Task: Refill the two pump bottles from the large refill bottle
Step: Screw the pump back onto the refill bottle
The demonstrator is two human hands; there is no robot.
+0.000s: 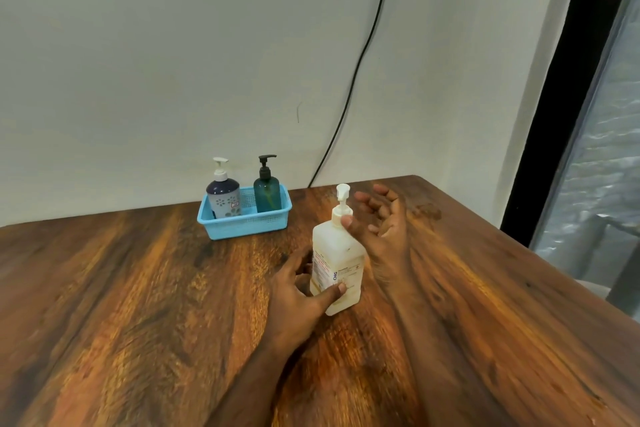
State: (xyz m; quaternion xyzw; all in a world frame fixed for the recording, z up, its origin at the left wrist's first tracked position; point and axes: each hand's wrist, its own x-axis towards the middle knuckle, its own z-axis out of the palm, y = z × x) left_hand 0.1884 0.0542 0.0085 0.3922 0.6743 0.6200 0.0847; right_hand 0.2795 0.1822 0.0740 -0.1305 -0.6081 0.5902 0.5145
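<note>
Two bare forearms come up from the bottom edge of the frame, and there's no sleeve on either one, no cuff anywhere in sight. The left hand point(298, 291), at lower centre, shows no ring, no watch, no band at the wrist. The right hand point(381, 222), just right of centre, is equally unadorned, with short nails on the fingertips. It's slightly blurred, so finer detail can't be made out.
</note>
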